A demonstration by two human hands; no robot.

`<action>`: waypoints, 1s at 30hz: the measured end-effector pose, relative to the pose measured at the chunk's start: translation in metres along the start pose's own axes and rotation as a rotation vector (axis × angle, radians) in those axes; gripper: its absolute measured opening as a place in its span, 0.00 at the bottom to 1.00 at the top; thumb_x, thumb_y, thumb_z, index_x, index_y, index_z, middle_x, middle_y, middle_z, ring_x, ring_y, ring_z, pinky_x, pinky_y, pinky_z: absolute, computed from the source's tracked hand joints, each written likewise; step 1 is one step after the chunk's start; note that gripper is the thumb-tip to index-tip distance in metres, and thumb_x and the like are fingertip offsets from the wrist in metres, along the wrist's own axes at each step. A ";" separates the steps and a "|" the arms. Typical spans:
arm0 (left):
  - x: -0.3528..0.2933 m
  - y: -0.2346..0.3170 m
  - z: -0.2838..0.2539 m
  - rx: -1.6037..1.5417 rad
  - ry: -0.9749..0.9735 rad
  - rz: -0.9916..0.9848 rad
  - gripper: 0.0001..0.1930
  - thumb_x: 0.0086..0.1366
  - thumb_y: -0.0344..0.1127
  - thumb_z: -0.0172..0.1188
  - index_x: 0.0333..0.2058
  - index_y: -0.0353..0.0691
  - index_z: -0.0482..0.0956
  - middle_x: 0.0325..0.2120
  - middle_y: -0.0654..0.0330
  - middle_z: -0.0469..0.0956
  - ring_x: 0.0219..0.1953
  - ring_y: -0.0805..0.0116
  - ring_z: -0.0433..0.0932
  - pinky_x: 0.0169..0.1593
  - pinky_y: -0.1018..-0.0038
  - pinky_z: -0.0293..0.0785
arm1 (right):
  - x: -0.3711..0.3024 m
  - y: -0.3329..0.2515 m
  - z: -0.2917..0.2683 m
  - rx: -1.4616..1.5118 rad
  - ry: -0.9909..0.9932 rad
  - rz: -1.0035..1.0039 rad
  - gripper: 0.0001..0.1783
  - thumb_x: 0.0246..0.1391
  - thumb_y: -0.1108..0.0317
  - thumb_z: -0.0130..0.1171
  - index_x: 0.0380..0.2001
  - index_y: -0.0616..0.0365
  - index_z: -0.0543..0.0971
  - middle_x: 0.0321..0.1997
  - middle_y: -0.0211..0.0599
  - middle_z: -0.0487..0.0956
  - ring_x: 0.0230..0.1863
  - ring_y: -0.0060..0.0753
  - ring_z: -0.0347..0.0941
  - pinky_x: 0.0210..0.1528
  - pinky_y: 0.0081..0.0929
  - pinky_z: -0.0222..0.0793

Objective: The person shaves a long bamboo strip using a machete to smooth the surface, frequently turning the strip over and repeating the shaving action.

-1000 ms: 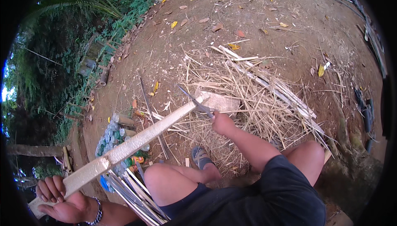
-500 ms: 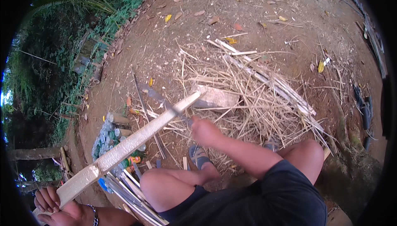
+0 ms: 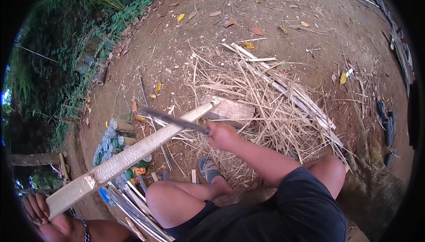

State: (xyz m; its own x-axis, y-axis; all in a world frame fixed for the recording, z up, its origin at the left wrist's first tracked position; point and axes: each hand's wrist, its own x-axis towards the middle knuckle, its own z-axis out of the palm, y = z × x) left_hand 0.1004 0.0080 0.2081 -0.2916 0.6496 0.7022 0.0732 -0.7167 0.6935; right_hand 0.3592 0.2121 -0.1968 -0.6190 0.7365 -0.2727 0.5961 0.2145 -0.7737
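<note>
A long split bamboo slat [image 3: 133, 157] slants across the view from lower left to the middle. My left hand [image 3: 49, 219] is closed around its near end, with a chain bracelet at the wrist. The slat's far end rests on a wooden block [image 3: 237, 110] lying on the ground. My right hand [image 3: 222, 136] grips the handle of a long knife [image 3: 170, 119], whose dark blade crosses over the slat near the far end. Whether the edge touches the bamboo I cannot tell. My fist hides most of the handle.
Thin bamboo shavings [image 3: 270, 118] and longer strips [image 3: 287, 92] lie around the block. Left of my legs are several plastic bottles [image 3: 116, 141] and a bundle of slats [image 3: 135, 206]. My sandalled foot [image 3: 209, 169] is close below the slat. Tree roots [image 3: 369, 153] stand at right.
The knife blade has swung, its tip now lower and farther left in view. My left hand and the near end of the slat have shifted slightly left.
</note>
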 end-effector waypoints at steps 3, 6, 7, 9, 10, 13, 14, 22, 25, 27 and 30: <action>0.009 -0.001 0.000 -0.083 -0.077 -0.129 0.13 0.65 0.26 0.42 0.20 0.44 0.56 0.17 0.65 0.54 0.19 0.76 0.52 0.27 0.77 0.52 | 0.050 0.179 0.052 0.068 0.184 0.392 0.17 0.56 0.64 0.51 0.46 0.64 0.73 0.33 0.53 0.80 0.36 0.55 0.79 0.41 0.45 0.75; 0.001 0.000 -0.004 -0.023 -0.015 -0.029 0.14 0.67 0.29 0.41 0.21 0.43 0.56 0.19 0.64 0.55 0.20 0.75 0.52 0.27 0.76 0.53 | 0.052 0.178 0.067 0.155 0.135 0.365 0.13 0.56 0.65 0.54 0.36 0.65 0.76 0.27 0.48 0.79 0.26 0.44 0.77 0.33 0.41 0.74; 0.001 -0.004 -0.009 -0.024 -0.028 -0.049 0.19 0.72 0.44 0.37 0.23 0.41 0.57 0.20 0.64 0.55 0.20 0.74 0.53 0.27 0.76 0.53 | 0.050 0.183 0.068 0.335 0.039 0.387 0.13 0.56 0.64 0.56 0.34 0.66 0.76 0.26 0.49 0.79 0.25 0.42 0.77 0.30 0.40 0.74; -0.007 -0.003 -0.007 -0.007 -0.008 0.001 0.26 0.71 0.58 0.31 0.25 0.39 0.59 0.20 0.63 0.56 0.21 0.73 0.54 0.28 0.76 0.54 | 0.050 0.174 0.058 0.762 -0.022 0.496 0.10 0.51 0.68 0.61 0.25 0.67 0.76 0.22 0.43 0.76 0.21 0.33 0.72 0.24 0.35 0.70; -0.012 -0.002 -0.005 0.000 0.001 0.025 0.32 0.70 0.64 0.28 0.26 0.39 0.59 0.20 0.63 0.56 0.21 0.73 0.55 0.28 0.75 0.54 | 0.048 0.168 0.057 0.739 0.041 0.472 0.10 0.50 0.69 0.61 0.25 0.66 0.76 0.21 0.43 0.76 0.20 0.34 0.72 0.24 0.35 0.70; -0.034 -0.005 0.005 -0.021 0.054 0.089 0.42 0.63 0.76 0.20 0.30 0.35 0.61 0.22 0.61 0.57 0.23 0.72 0.56 0.29 0.73 0.56 | 0.019 0.128 0.070 0.681 0.081 0.458 0.09 0.50 0.68 0.60 0.29 0.64 0.76 0.25 0.48 0.78 0.25 0.43 0.76 0.30 0.39 0.72; -0.039 -0.005 0.007 -0.041 0.049 0.105 0.42 0.64 0.75 0.21 0.31 0.34 0.61 0.22 0.60 0.57 0.23 0.72 0.57 0.30 0.73 0.56 | 0.010 0.120 0.073 0.556 0.154 0.433 0.10 0.50 0.67 0.59 0.31 0.64 0.75 0.28 0.51 0.78 0.29 0.47 0.77 0.32 0.41 0.72; -0.077 0.010 0.012 -0.206 -0.250 0.130 0.36 0.58 0.75 0.47 0.28 0.41 0.60 0.20 0.66 0.58 0.20 0.76 0.58 0.27 0.78 0.54 | -0.082 -0.048 0.030 0.300 0.130 0.033 0.16 0.51 0.66 0.57 0.43 0.60 0.70 0.31 0.55 0.79 0.35 0.56 0.78 0.38 0.48 0.72; -0.097 0.016 0.007 -0.252 -0.056 0.134 0.34 0.46 0.72 0.64 0.25 0.48 0.61 0.15 0.73 0.56 0.15 0.81 0.54 0.24 0.81 0.49 | -0.117 -0.106 0.016 0.240 0.117 -0.303 0.13 0.52 0.67 0.55 0.41 0.59 0.70 0.24 0.50 0.78 0.29 0.55 0.78 0.32 0.50 0.72; -0.102 0.018 0.018 -0.172 0.019 0.187 0.32 0.47 0.69 0.67 0.23 0.49 0.61 0.13 0.74 0.56 0.14 0.82 0.54 0.23 0.81 0.48 | -0.129 -0.124 0.011 0.176 0.117 -0.447 0.11 0.53 0.68 0.55 0.39 0.58 0.70 0.22 0.48 0.78 0.27 0.54 0.78 0.31 0.50 0.72; -0.102 0.016 0.015 -0.221 0.008 0.158 0.32 0.48 0.69 0.66 0.23 0.49 0.61 0.13 0.74 0.56 0.14 0.83 0.53 0.22 0.82 0.48 | -0.107 -0.082 0.017 0.131 0.083 -0.193 0.11 0.53 0.68 0.54 0.39 0.58 0.70 0.26 0.50 0.78 0.30 0.55 0.78 0.33 0.50 0.72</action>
State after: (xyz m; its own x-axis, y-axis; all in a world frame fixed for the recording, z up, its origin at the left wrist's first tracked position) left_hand 0.1459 -0.0657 0.1500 -0.3004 0.5242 0.7969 -0.0914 -0.8474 0.5230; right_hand 0.3678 0.1046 -0.1140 -0.6678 0.7411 -0.0691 0.3962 0.2753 -0.8759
